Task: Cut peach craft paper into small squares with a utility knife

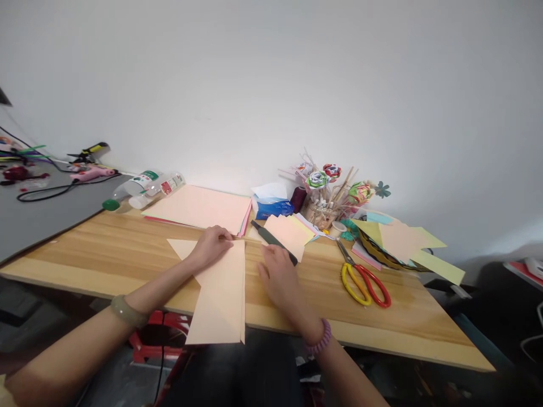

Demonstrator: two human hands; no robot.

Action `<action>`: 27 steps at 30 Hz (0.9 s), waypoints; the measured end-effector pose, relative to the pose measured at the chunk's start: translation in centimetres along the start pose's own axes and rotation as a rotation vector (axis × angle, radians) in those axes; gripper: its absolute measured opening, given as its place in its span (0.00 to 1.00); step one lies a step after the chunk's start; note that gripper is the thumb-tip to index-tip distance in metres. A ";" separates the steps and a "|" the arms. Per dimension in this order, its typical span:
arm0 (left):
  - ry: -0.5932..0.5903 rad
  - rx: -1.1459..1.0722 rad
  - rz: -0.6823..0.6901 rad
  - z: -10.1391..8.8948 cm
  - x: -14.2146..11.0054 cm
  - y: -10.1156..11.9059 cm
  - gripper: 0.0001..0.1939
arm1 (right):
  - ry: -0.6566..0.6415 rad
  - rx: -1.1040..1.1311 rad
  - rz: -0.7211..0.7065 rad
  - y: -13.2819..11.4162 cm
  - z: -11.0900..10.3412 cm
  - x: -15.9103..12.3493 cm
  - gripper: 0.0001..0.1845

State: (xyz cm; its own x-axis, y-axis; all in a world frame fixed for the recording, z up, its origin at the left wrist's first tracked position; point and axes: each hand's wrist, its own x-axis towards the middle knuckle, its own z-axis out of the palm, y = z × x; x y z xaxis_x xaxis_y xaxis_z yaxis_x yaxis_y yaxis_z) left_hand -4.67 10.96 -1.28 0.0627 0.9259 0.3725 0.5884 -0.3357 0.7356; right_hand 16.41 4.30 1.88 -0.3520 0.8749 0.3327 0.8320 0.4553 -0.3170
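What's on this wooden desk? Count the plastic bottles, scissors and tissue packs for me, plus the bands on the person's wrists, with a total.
Plastic bottles: 2
Pairs of scissors: 1
Tissue packs: 1
Wrist bands: 2
Total: 6

There are two hands [213,247] [282,280], two bottles [136,185] [161,190], one dark tool [278,241], one pair of scissors [351,262], one tissue pack [274,209]

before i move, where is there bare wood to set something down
Bare wood shows between your right hand and the scissors, and between the bottles and your left forearm. It's crowded along the wall, from the bottles past the tissue pack to the paper flowers.
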 end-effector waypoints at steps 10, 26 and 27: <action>0.225 -0.408 -0.035 -2.4 0.9 3.4 0.11 | 0.010 0.551 0.204 -0.3 1.4 -0.7 0.39; 0.072 -0.231 -0.096 -4.7 -0.8 4.5 0.18 | 0.271 0.342 0.361 6.1 -8.2 -4.7 0.16; -0.001 -0.151 -0.057 -4.7 -1.6 4.0 0.18 | 0.375 0.259 0.413 8.0 -10.0 -5.5 0.17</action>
State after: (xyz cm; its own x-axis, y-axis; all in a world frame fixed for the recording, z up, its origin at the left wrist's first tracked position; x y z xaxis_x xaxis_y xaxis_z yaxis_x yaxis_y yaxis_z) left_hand -6.26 7.36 3.74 0.0333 0.9445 0.3269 0.4631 -0.3044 0.8324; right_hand 29.27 1.52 6.37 0.1915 0.8912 0.4112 0.7193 0.1576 -0.6766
